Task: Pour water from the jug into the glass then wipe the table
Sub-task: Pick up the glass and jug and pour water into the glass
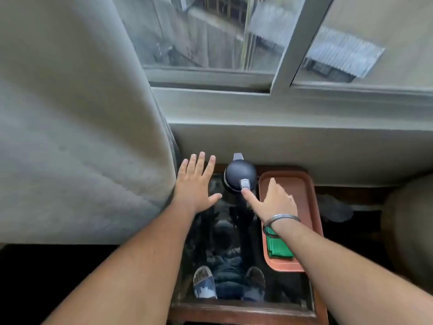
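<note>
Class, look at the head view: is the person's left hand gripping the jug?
No. The left hand is spread open beside the jug, clear of it.

Soft grey daylight enters through the window [210,43] and leaves the lower left corner almost black, while the glass-topped bench [234,242] mirrors the scene (reflections muddy its surface), and motion blur with wide-angle bending smears the edges.
</note>
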